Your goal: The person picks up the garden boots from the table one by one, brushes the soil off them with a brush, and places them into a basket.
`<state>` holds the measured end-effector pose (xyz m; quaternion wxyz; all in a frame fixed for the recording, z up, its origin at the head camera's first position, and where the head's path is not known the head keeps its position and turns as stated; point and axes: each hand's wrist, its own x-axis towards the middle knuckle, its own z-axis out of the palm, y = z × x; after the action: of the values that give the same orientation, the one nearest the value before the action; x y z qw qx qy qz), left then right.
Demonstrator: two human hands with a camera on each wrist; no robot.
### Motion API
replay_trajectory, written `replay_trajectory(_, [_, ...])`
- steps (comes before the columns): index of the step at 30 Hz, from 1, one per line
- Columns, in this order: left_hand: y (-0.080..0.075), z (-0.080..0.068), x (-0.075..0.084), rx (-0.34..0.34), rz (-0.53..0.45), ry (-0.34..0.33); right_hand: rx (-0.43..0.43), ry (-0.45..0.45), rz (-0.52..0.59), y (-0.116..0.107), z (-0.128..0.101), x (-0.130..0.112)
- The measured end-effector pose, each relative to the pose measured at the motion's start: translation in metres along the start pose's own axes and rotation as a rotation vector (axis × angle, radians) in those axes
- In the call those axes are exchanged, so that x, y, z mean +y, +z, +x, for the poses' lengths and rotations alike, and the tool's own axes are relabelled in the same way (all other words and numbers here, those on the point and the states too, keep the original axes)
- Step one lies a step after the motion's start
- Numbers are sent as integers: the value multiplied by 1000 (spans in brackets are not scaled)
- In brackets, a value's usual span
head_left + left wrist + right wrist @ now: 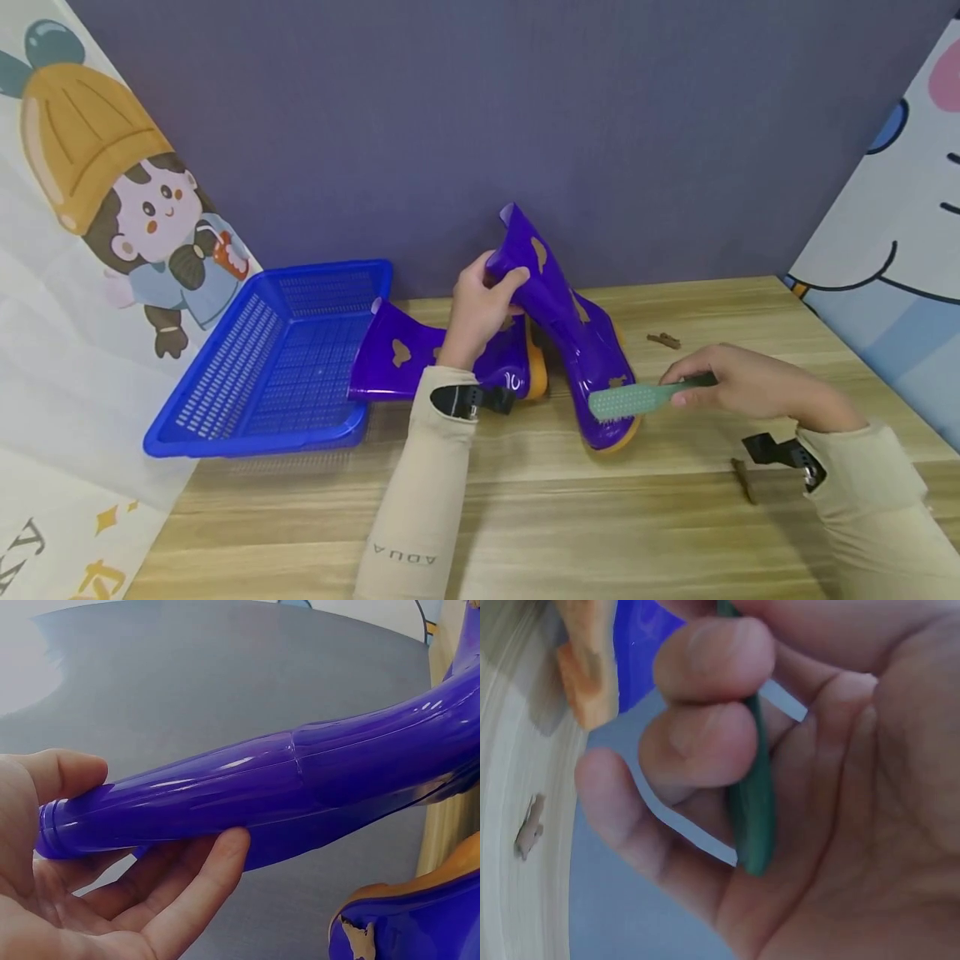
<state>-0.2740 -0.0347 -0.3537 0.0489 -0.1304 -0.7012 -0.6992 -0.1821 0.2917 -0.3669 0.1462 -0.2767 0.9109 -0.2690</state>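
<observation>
A purple rain boot [558, 312] with an orange sole and brown patches leans with its toe down on the table. My left hand [480, 308] grips it near the top of the shaft, thumb on one side and fingers beneath, as the left wrist view shows on the boot shaft [225, 784]. My right hand [750, 385] holds a green brush [626, 402] by its dark green handle [754, 802]. The brush head lies over the boot's toe, bristles facing down. A second purple boot [405, 354] lies on its side behind my left wrist.
A blue plastic basket [255, 446] stands on the left, beside the lying boot. Brown pieces, one [664, 340] behind the brush and another [742, 481] near my right wrist, lie on the wooden table [570, 533]. A grey panel [465, 125] rises at the back.
</observation>
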Motion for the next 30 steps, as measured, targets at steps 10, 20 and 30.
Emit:
replay_trajectory(10, [2, 2, -1, 2, -41, -13, 91, 86, -58, -7, -6, 11])
replay_trajectory(20, [2, 3, 0, 0, -41, -32, 236, 187, -191, -14, -6, 19])
replay_trajectory(30, [2, -1, 2, 4, -20, -37, 258, 188, -192, -11, -3, 23])
